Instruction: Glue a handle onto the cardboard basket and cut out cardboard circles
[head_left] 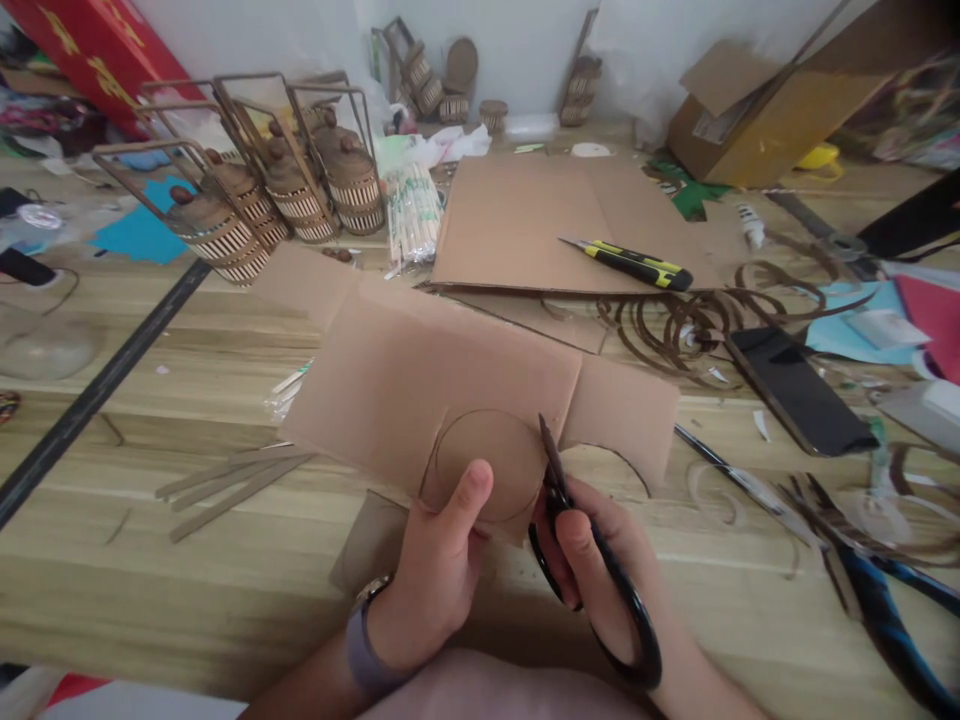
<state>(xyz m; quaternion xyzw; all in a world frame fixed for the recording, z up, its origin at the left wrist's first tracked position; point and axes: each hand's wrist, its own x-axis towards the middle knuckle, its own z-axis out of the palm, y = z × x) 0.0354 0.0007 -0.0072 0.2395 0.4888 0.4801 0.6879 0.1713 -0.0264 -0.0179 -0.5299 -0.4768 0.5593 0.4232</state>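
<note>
My left hand (446, 560) grips the near edge of a brown cardboard piece (442, 360), thumb on top and fingers hidden beneath. A circle (491, 450) is drawn on the cardboard around my thumb, and a cut runs along its left side. Black-handled scissors (622, 600) are held in my right hand (600, 560), with thumb and fingers through the loops. Their blades lie at the cardboard just right of the circle, pointing away from me. The flap on the right has a curved cut-out at its near edge.
Behind lies a larger cardboard sheet (517, 220) with a yellow-black utility knife (630, 262) on it. Several small lidded baskets (352, 185) stand back left. A phone (802, 390), pliers (870, 600) and curled brown strips (667, 320) lie right; flat strips (232, 480) lie left.
</note>
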